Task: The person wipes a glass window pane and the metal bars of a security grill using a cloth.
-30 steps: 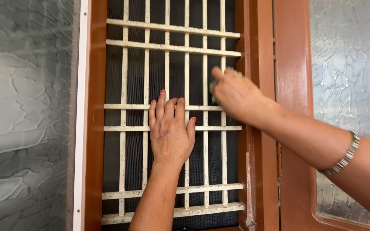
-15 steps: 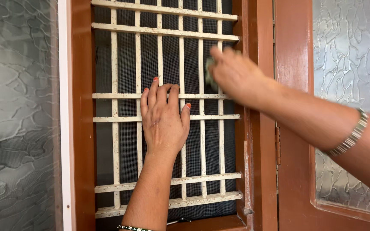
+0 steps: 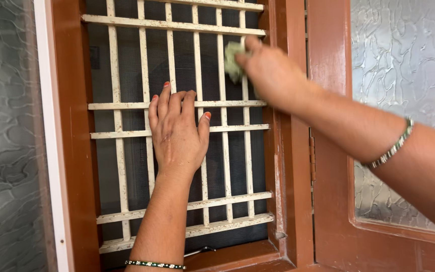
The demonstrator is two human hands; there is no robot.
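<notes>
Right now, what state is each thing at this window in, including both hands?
left hand: open, palm flat against the grille
right hand: closed on the cloth, pressing it to a bar
cloth: crumpled, pale green
grille: fixed in the frame, white paint stained and worn
window shutter: swung open, textured glass intact

White metal window grille (image 3: pixel 127 106) w/ vertical bars & paired horiz. rails, paint chipped & rust-speckled, set in a reddish-brown wooden frame (image 3: pixel 69 151); dark mesh screen behind the bars. Left hand (image 3: pixel 177 133) lies flat on the grille, palm over the middle pair of rails, fingers up. Right hand (image 3: pixel 273 75) presses a pale green cloth (image 3: pixel 232 60) to a bar near the grille's upper right corner, just below the top rail
</notes>
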